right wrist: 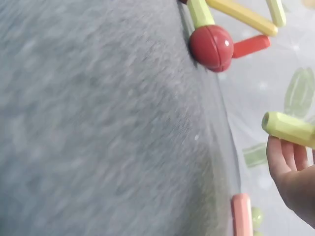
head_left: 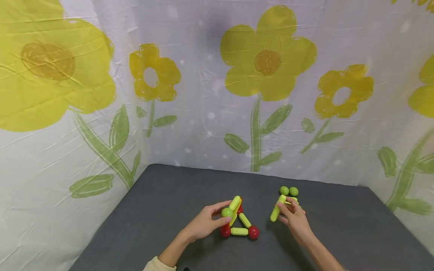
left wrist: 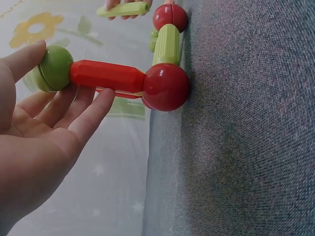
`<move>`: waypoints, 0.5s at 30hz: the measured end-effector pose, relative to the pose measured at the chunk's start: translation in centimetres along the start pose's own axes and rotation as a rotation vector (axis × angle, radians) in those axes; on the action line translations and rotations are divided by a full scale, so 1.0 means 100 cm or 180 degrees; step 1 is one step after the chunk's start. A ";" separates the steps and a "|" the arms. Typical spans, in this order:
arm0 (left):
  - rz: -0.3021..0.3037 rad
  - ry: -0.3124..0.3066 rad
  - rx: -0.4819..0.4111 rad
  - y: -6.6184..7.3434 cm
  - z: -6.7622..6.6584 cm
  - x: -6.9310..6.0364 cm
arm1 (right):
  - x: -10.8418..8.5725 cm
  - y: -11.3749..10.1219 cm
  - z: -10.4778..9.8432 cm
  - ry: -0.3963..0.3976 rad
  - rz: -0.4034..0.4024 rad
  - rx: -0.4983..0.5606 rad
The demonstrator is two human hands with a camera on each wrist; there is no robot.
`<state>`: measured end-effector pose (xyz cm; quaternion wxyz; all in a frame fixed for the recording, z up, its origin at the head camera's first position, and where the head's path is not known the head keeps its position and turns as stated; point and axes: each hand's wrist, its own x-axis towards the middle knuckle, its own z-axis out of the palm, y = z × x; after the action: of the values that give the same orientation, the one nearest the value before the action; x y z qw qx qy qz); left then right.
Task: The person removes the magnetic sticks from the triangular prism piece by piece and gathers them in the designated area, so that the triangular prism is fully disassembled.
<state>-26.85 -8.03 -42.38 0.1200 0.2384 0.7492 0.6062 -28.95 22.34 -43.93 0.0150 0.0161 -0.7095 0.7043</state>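
Glossy deep-red balls [head_left: 253,232] and bright-green balls [head_left: 284,191] show alongside pale-lime faceted rods [head_left: 239,231], a vivid-red faceted rod [left wrist: 106,76] and a golden-yellow faceted rod [right wrist: 243,17]. The cloth-textured surface [head_left: 190,188] is dark grey, finely speckled; the white fabric backdrop [head_left: 196,94] carries yellow flowers [head_left: 268,62], orange- or white-centred, with green leaves [head_left: 276,119]; the fabric sleeve [head_left: 157,265] is cream

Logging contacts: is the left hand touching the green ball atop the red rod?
Touching: left wrist view shows the left hand with a fingertip against the green ball.
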 end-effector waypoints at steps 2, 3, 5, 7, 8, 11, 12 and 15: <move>0.0001 0.0002 0.0015 0.000 0.000 0.000 | -0.001 0.003 -0.005 0.0085 0.0041 -0.0012; 0.0002 0.0002 0.0022 0.000 0.000 0.000 | -0.001 0.004 -0.008 0.0118 0.0067 0.0015; 0.0002 0.0009 0.0037 0.000 0.000 0.000 | -0.001 0.005 -0.012 0.0161 0.0110 0.0080; -0.0001 0.0018 0.0049 0.000 0.000 0.000 | -0.001 0.006 -0.016 0.0186 0.0154 0.0118; 0.0001 0.0019 0.0043 0.000 0.000 0.000 | 0.000 0.006 -0.018 0.0196 0.0168 0.0120; 0.0001 0.0021 0.0048 0.001 0.000 0.000 | 0.000 0.004 -0.023 0.0209 0.0221 0.0100; 0.0000 0.0021 0.0055 0.001 0.000 0.000 | -0.001 0.004 -0.024 0.0207 0.0244 0.0098; 0.0004 0.0021 0.0080 0.001 0.000 0.000 | -0.001 0.003 -0.030 0.0202 0.0328 0.0174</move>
<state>-26.85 -8.01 -42.23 0.1142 0.2383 0.7570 0.5976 -28.82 25.34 -44.20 0.0009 -0.0424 -0.6891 0.7234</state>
